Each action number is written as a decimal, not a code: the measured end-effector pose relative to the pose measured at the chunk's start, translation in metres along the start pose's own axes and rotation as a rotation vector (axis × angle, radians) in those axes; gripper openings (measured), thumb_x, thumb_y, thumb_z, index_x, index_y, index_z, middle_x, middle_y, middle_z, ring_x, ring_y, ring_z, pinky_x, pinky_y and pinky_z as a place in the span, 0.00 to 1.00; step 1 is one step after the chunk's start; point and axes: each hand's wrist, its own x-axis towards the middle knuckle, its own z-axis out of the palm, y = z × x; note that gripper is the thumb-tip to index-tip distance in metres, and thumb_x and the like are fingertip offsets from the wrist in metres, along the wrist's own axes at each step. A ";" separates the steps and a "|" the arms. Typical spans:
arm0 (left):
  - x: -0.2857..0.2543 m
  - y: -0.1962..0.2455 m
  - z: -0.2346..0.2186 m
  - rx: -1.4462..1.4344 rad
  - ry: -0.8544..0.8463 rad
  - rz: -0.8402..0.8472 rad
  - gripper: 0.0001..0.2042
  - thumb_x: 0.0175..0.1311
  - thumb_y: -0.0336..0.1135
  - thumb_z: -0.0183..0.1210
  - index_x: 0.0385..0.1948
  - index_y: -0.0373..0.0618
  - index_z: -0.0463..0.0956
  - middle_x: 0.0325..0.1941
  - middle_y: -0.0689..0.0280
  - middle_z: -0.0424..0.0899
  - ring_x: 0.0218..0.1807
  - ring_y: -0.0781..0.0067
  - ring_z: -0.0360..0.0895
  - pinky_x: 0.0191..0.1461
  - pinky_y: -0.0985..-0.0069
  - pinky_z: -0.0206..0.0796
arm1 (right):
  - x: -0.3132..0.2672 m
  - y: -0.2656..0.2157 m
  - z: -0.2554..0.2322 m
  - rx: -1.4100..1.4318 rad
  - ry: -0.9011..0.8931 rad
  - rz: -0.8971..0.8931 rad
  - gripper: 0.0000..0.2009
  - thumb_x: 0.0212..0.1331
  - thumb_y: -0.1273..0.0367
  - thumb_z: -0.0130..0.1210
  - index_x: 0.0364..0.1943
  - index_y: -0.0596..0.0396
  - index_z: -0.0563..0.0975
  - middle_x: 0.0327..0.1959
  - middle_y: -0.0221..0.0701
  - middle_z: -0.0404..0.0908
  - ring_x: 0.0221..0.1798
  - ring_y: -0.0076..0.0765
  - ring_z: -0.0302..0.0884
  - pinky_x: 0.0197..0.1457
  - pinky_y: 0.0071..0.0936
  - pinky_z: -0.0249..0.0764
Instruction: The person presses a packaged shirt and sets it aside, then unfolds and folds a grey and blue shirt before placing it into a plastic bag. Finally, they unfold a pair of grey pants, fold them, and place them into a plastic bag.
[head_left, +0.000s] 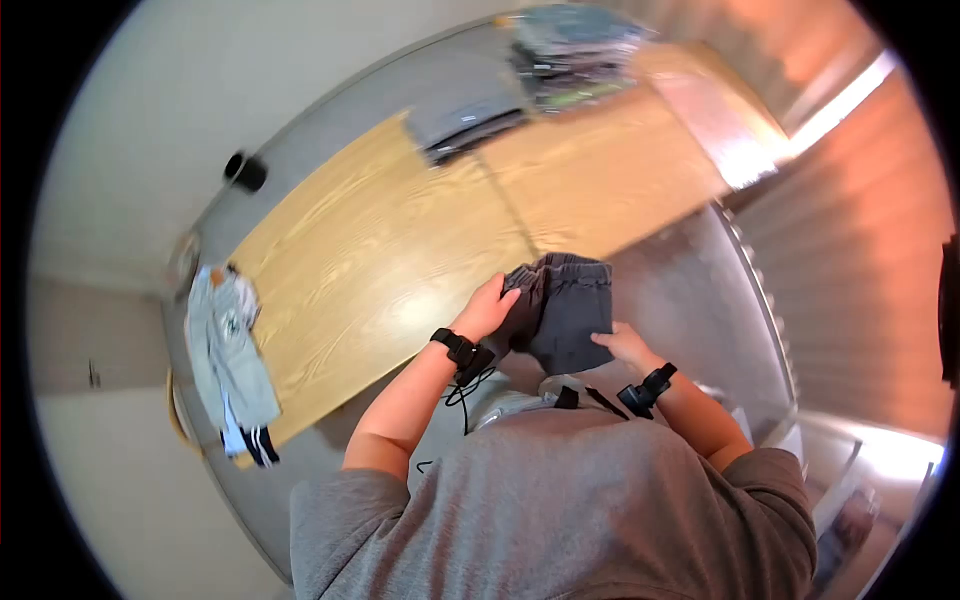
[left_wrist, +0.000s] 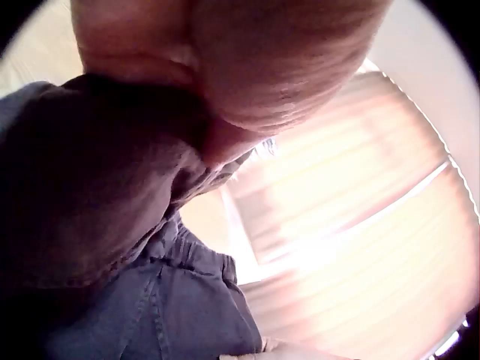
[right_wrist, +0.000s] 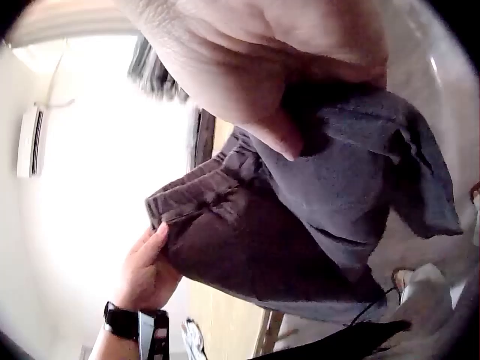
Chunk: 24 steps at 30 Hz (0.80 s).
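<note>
A pair of dark grey shorts (head_left: 575, 325) with a gathered elastic waistband hangs between both hands, off the table's near edge. My left hand (head_left: 487, 308) grips it at one end of the waistband, thumb over the cloth. On the opposite side my right hand (head_left: 628, 345) pinches the outer edge of the cloth lower down. In the right wrist view the waistband (right_wrist: 202, 191) runs towards the left hand, and one leg drapes under the right hand (right_wrist: 277, 60). Much of the left hand's grip is hidden by cloth in the left wrist view.
A wooden table (head_left: 370, 270) stretches ahead. Light-coloured clothes (head_left: 235, 350) lie at its left end. Folded grey garments (head_left: 465, 120) and a stack of bagged clothes (head_left: 575, 60) sit along the far side. A black cylinder (head_left: 246, 171) stands beyond the table, and cables (head_left: 465, 390) hang near the body.
</note>
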 end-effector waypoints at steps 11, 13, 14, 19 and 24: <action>0.058 0.280 0.124 -0.342 -0.628 0.439 0.12 0.58 0.31 0.62 0.42 0.37 0.77 0.36 0.72 0.81 0.38 0.84 0.75 0.46 0.82 0.67 | -0.242 0.030 -0.155 0.487 0.519 -0.718 0.20 0.55 0.71 0.59 0.52 0.63 0.71 0.46 0.29 0.78 0.48 0.26 0.74 0.55 0.25 0.69; 0.060 0.315 0.128 -0.402 -0.661 0.524 0.11 0.56 0.32 0.64 0.38 0.38 0.78 0.31 0.73 0.80 0.34 0.85 0.73 0.40 0.84 0.67 | -0.260 0.026 -0.165 0.466 0.656 -0.782 0.20 0.55 0.70 0.59 0.51 0.63 0.72 0.45 0.29 0.78 0.47 0.24 0.74 0.54 0.24 0.69; 0.056 0.333 0.124 -0.396 -0.669 0.528 0.10 0.57 0.33 0.63 0.38 0.38 0.78 0.31 0.73 0.80 0.34 0.85 0.73 0.40 0.84 0.67 | -0.268 0.023 -0.169 0.423 0.751 -0.831 0.19 0.55 0.69 0.60 0.50 0.62 0.73 0.45 0.28 0.78 0.47 0.23 0.74 0.54 0.23 0.69; 0.079 0.376 0.116 -0.373 -0.647 0.630 0.13 0.61 0.34 0.60 0.43 0.36 0.76 0.37 0.70 0.81 0.38 0.83 0.75 0.46 0.83 0.67 | -0.287 0.006 -0.193 0.203 0.973 -0.876 0.17 0.55 0.69 0.60 0.46 0.64 0.75 0.42 0.28 0.79 0.44 0.21 0.74 0.50 0.21 0.69; 0.103 0.390 0.112 -0.263 -0.523 0.664 0.14 0.62 0.36 0.59 0.44 0.36 0.75 0.38 0.69 0.81 0.39 0.83 0.74 0.46 0.83 0.66 | -0.299 -0.031 -0.220 0.392 0.793 -1.025 0.15 0.54 0.69 0.61 0.44 0.64 0.76 0.38 0.29 0.81 0.40 0.21 0.76 0.46 0.20 0.71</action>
